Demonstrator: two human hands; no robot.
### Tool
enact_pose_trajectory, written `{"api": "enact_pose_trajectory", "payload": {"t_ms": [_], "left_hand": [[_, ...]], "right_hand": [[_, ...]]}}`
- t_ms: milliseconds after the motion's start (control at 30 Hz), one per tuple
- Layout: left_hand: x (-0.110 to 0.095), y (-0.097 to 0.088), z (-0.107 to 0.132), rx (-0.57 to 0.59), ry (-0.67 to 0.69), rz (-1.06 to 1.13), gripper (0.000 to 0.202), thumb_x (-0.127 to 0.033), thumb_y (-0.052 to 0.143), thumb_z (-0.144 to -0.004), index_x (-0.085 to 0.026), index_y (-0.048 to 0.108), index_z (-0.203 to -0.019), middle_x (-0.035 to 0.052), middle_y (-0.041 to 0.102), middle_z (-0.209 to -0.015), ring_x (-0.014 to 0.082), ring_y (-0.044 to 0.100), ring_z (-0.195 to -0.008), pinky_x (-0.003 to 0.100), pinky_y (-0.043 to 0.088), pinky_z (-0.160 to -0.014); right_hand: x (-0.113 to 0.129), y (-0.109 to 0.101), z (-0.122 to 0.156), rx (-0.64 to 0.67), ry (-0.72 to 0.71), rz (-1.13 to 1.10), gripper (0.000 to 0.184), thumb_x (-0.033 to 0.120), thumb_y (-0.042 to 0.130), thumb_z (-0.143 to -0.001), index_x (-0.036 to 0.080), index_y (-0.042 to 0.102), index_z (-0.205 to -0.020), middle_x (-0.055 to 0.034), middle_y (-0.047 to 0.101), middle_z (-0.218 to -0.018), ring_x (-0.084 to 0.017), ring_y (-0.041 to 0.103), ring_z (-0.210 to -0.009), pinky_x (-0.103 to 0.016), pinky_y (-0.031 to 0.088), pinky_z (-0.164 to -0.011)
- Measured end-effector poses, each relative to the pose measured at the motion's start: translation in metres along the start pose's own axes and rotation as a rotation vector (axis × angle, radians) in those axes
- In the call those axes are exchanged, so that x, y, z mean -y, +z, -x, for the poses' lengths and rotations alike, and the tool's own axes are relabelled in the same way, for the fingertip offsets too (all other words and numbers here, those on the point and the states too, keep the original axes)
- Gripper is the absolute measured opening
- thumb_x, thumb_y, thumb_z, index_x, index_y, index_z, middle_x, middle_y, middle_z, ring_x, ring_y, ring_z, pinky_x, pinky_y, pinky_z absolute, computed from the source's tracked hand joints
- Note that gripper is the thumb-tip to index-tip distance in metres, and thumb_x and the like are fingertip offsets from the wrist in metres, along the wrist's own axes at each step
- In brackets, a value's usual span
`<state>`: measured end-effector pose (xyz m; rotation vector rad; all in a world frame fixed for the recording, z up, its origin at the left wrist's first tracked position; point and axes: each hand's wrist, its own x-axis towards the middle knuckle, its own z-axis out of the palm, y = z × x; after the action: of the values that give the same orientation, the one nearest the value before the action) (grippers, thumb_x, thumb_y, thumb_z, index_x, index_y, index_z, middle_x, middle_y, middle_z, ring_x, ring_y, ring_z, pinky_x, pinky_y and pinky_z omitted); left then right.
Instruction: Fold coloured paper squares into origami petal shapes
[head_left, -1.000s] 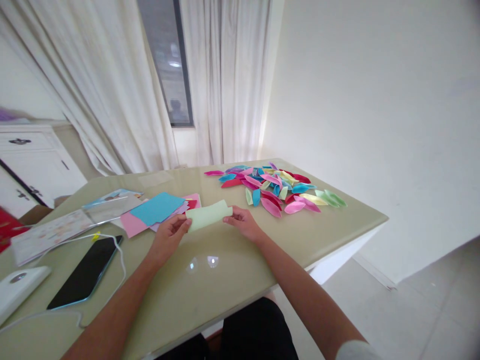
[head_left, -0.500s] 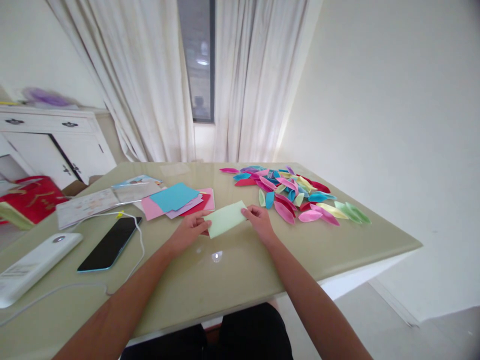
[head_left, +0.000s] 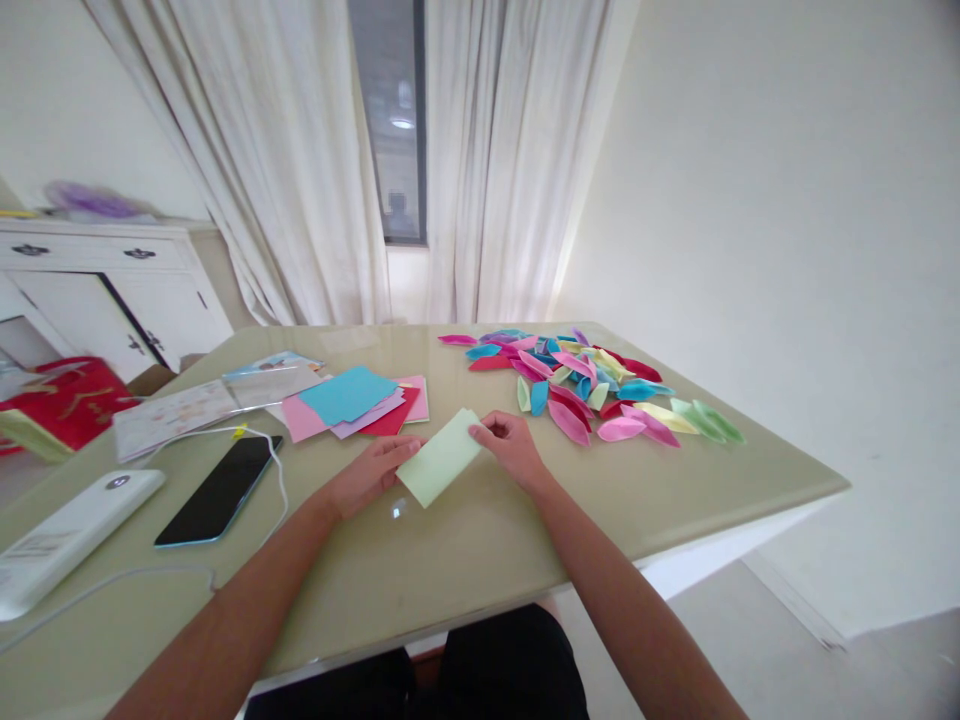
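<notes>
A pale green piece of folded paper [head_left: 441,460] is held between my two hands, tilted above the table. My left hand [head_left: 369,474] grips its left edge between thumb and fingers. On the upper right corner, my right hand [head_left: 511,447] pinches the paper with its thumb on top. Just beyond my left hand lies a stack of coloured paper sheets [head_left: 351,396] in blue, pink, lilac and red. Past my right hand spreads a pile of folded paper pieces [head_left: 574,415] in many colours, pointed at the ends.
On the left of the table [head_left: 450,600] lie a black-screened phone [head_left: 219,490], a white power bank [head_left: 75,540] and a white cable [head_left: 282,490]. Clear plastic packets [head_left: 176,412] sit behind them. A red bag [head_left: 71,400] stands beyond the table's left edge.
The green paper has turned so that its lower left end points more toward me. My left hand has shifted slightly left and down with it; the right hand keeps its pinch.
</notes>
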<state>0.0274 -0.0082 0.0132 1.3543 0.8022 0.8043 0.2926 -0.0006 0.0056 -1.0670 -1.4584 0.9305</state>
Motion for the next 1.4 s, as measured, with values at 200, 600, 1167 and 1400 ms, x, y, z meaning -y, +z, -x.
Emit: {"api": "enact_pose_trajectory", "payload": {"t_ms": [200,600,1167,1400], "left_hand": [[0.003,0.012,-0.002,-0.054,-0.003,-0.067,0.044,-0.056,0.078,-0.084,-0.017,0.078,-0.106,0.0093,0.081,-0.096,0.0213,0.074,-0.080,0.029,0.056,-0.069],[0.005,0.021,-0.007,-0.079,0.121,-0.220,0.034,-0.051,0.079,-0.081,-0.017,0.076,-0.081,0.0022,0.074,-0.074,0.0156,0.064,-0.066,0.026,0.050,-0.062],[0.006,0.018,-0.007,-0.212,0.251,-0.385,0.035,-0.048,0.073,-0.087,-0.018,0.079,-0.104,0.0013,0.071,-0.072,0.0163,0.060,-0.064,0.026,0.043,-0.059],[0.004,0.019,-0.006,-0.230,0.250,-0.388,0.034,-0.049,0.076,-0.085,-0.018,0.079,-0.099,0.0021,0.072,-0.073,0.0169,0.063,-0.064,0.027,0.048,-0.058]], "right_hand": [[0.003,0.012,0.008,0.233,0.013,-0.051,0.041,0.053,0.087,-0.075,0.016,0.069,-0.074,0.0020,0.062,-0.066,-0.011,0.051,-0.060,-0.025,0.038,-0.058],[0.006,0.012,0.009,0.336,0.069,-0.183,0.043,0.052,0.092,-0.071,0.016,0.069,-0.081,0.0014,0.065,-0.072,-0.012,0.057,-0.062,-0.025,0.042,-0.060],[0.009,0.013,0.011,0.365,0.066,-0.143,0.041,0.053,0.089,-0.075,0.016,0.071,-0.083,0.0019,0.064,-0.071,-0.012,0.053,-0.064,-0.025,0.039,-0.061],[0.010,0.013,0.011,0.354,0.042,-0.138,0.041,0.055,0.084,-0.079,0.017,0.071,-0.084,0.0007,0.065,-0.074,-0.013,0.056,-0.067,-0.026,0.042,-0.063]]}}
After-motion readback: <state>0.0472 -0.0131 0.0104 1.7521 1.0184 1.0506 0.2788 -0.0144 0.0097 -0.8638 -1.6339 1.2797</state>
